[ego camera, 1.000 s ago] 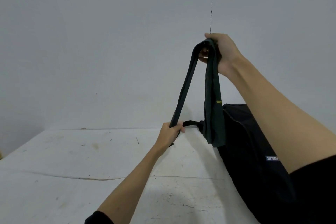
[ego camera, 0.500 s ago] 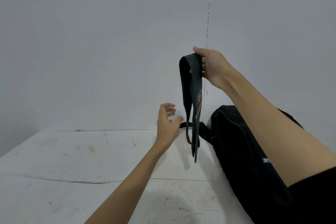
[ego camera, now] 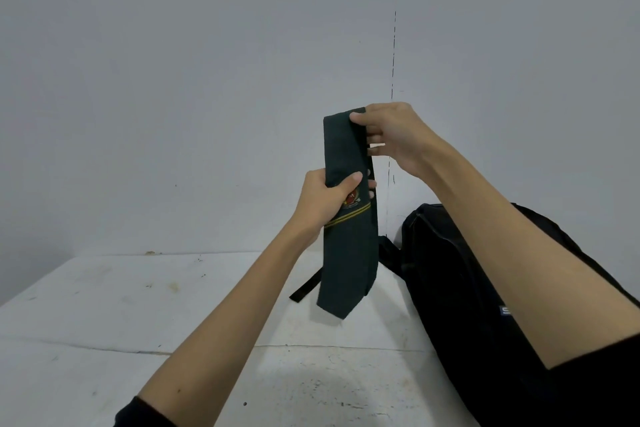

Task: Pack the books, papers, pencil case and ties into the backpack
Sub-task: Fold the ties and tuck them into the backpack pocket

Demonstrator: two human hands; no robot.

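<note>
Both hands hold the folded green tie [ego camera: 346,218] in the middle of the frame: right hand [ego camera: 391,135] pinches its top, left hand [ego camera: 322,198] squeezes its middle. That likely keeps it neat for the black backpack [ego camera: 460,288] on the desk [ego camera: 138,305], lower right.

A bare, plain room, its kind hard to tell: a blank pale grey painted wall [ego camera: 173,80] at the far side, and a scuffed, stained white tabletop [ego camera: 104,322] running near to far.

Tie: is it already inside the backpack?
No, the tie hangs folded above the table, held by both hands beside the backpack.
</note>
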